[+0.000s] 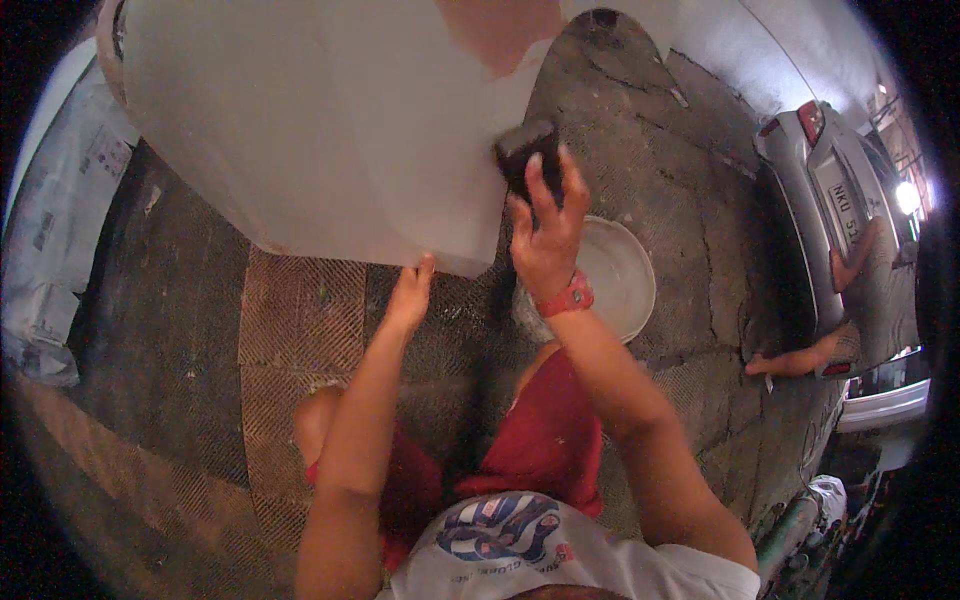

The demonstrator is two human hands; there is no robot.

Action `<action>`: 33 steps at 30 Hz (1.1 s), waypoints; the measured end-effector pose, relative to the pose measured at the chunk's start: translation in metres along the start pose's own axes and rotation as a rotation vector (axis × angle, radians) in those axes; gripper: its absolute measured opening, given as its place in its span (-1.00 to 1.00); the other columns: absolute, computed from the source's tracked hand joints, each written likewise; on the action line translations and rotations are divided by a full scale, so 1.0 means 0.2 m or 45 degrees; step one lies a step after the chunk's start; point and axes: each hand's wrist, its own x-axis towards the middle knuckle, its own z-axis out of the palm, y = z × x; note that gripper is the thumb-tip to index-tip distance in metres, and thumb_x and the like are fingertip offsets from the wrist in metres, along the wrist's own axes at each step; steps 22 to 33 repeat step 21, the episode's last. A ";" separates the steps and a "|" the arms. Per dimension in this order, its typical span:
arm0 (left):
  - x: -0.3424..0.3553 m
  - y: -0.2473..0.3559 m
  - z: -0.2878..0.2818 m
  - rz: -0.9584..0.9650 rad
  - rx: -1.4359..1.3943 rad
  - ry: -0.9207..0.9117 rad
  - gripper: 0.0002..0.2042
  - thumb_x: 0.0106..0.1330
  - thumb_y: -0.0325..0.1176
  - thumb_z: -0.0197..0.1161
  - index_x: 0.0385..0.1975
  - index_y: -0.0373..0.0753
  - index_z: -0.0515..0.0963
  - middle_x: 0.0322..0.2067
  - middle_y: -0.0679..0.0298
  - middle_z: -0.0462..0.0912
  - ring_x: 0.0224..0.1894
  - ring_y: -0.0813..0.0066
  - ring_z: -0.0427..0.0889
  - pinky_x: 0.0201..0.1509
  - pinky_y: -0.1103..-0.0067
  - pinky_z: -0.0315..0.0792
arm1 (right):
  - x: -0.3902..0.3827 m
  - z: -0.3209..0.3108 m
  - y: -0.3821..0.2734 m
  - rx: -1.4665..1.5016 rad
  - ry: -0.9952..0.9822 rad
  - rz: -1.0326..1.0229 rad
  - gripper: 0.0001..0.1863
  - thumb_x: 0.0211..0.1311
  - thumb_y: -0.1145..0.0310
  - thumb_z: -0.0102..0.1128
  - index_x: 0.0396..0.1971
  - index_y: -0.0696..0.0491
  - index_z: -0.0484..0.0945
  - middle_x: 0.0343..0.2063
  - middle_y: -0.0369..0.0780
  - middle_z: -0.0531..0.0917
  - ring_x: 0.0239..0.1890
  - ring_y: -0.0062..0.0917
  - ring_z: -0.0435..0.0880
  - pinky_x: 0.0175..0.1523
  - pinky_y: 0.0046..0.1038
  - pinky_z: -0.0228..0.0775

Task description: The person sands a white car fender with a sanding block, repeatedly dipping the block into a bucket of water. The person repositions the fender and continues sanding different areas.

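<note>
A large off-white car body panel (340,150) with a reddish-brown patch near its top fills the upper middle. My left hand (410,297) grips the panel's lower edge near its right corner, thumb showing and the other fingers mostly hidden. At the panel's right edge my right hand (548,230), with a red wristband, holds a dark block (525,150). The block is blurred; whether it is a sponge or a sanding block I cannot tell. Just below and right of that hand stands a round white bucket (648,290), partly hidden by my wrist.
Textured tiles and cracked dark concrete make up the floor (700,250). A silver car (812,240) stands at the right, with another person's arm (800,360) beside it. Plastic-covered material (75,210) lies along the left. Clutter, including a white bag (828,500), sits at lower right.
</note>
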 end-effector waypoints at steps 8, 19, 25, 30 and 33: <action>0.07 -0.17 -0.10 0.061 -0.047 0.052 -0.06 0.67 0.43 -0.11 0.65 -0.39 0.22 0.62 -0.12 0.32 0.68 0.02 0.24 0.71 0.24 0.09 | 0.41 0.02 -0.20 0.009 0.190 -0.024 -0.17 0.30 0.52 0.49 0.58 -0.24 0.51 0.53 0.01 0.38 0.47 0.01 0.44 0.51 -0.01 0.29; 0.06 -0.20 -0.04 -0.012 -0.005 -0.044 0.05 0.58 0.54 -0.09 0.71 -0.33 0.08 0.64 -0.19 0.25 0.70 -0.17 0.19 0.73 0.19 0.09 | 0.44 -0.02 -0.18 0.035 0.222 0.016 -0.16 0.34 0.48 0.48 0.62 -0.19 0.43 0.51 0.03 0.37 0.48 0.04 0.41 0.56 0.06 0.25; 0.15 -0.24 -0.05 -0.023 -0.036 -0.069 0.10 0.55 0.57 -0.07 0.74 -0.31 0.01 0.67 -0.17 0.19 0.72 -0.17 0.14 0.74 0.19 0.06 | 0.45 -0.03 -0.15 0.022 0.213 -0.008 -0.16 0.34 0.46 0.48 0.62 -0.19 0.43 0.52 0.03 0.37 0.48 0.05 0.41 0.57 0.07 0.24; 0.15 -0.24 -0.05 -0.023 -0.036 -0.069 0.10 0.55 0.57 -0.07 0.74 -0.31 0.01 0.67 -0.17 0.19 0.72 -0.17 0.14 0.74 0.19 0.06 | 0.45 -0.03 -0.15 0.022 0.213 -0.008 -0.16 0.34 0.46 0.48 0.62 -0.19 0.43 0.52 0.03 0.37 0.48 0.05 0.41 0.57 0.07 0.24; 0.15 -0.24 -0.05 -0.023 -0.036 -0.069 0.10 0.55 0.57 -0.07 0.74 -0.31 0.01 0.67 -0.17 0.19 0.72 -0.17 0.14 0.74 0.19 0.06 | 0.45 -0.03 -0.15 0.022 0.213 -0.008 -0.16 0.34 0.46 0.48 0.62 -0.19 0.43 0.52 0.03 0.37 0.48 0.05 0.41 0.57 0.07 0.24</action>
